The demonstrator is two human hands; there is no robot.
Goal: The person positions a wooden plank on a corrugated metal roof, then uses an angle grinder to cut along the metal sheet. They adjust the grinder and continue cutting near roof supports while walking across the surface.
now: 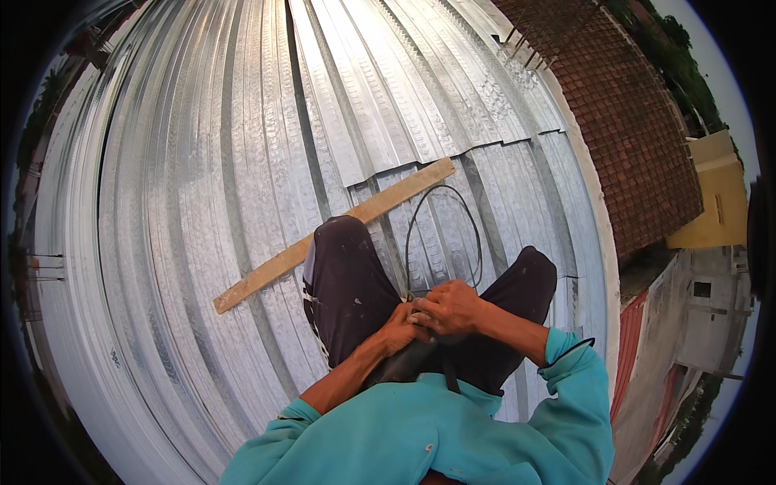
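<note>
Two bare hands meet between the bent knees of a person on a ribbed metal roof (pixel 178 202), nearer its right edge than its left. The left hand (pixel 396 330) is closed, fingers curled, on the near part of a thin dark wire (pixel 444 186); the right hand (pixel 449 307) is closed on it too, its knuckles up and its fingertips against the left hand, though the exact pinch is hidden between them. From the hands the wire rises in a tall, narrow loop over the roof, its top close to the lower edge of an overlapping metal sheet (pixel 388 81); whether the loop rests on the roof or stands clear of it, I cannot tell. A long wooden board (pixel 388 200) lies slantwise across the ribs, its far end by that same lower edge, past the sheet's lower left corner, and its near end out toward the roof's left side. The left knee, in dark trousers (pixel 347 275) with pale specks, hides part of the board. The person's top (pixel 404 428) is turquoise, its sleeves ending above bare wrists. Along the roof's right edge runs a pale strip (pixel 602 218), and beyond it are a brown tiled roof (pixel 606 113), a yellow wall (pixel 719 206) and a grey building (pixel 711 323).
</note>
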